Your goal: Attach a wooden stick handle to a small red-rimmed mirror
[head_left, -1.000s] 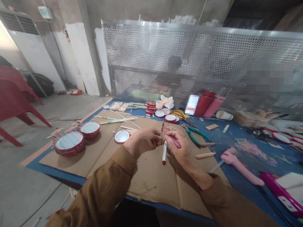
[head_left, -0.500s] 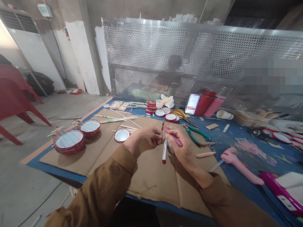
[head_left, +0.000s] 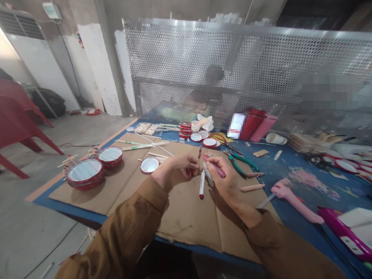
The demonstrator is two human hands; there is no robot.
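Observation:
My left hand point(head_left: 188, 166) is closed, thumb and fingers pinching the lower part of a thin wooden stick point(head_left: 200, 152) that has dark reddish bands. Close by on the right, my right hand point(head_left: 223, 176) grips a pink marker pen point(head_left: 216, 166) with its tip pointing towards the stick. A white marker with a red end point(head_left: 202, 186) lies on the cardboard sheet point(head_left: 186, 221) between the hands. Another whitish pen point(head_left: 208, 175) is partly hidden beside my right fingers.
Stacked red-rimmed round pieces point(head_left: 85, 174) stand at left, with a single one point(head_left: 149, 165) nearer. Green-handled pliers point(head_left: 238, 166), a pink glue gun point(head_left: 296, 201), rubber bands point(head_left: 312, 182) and a purple device point(head_left: 345, 232) lie at right. Behind are a red bottle point(head_left: 252, 124) and perforated metal panel point(head_left: 174, 58).
Both hands keep their holds in nearly the same place. The pink pen and right hand have shifted very slightly to the right, and the view has moved a little.

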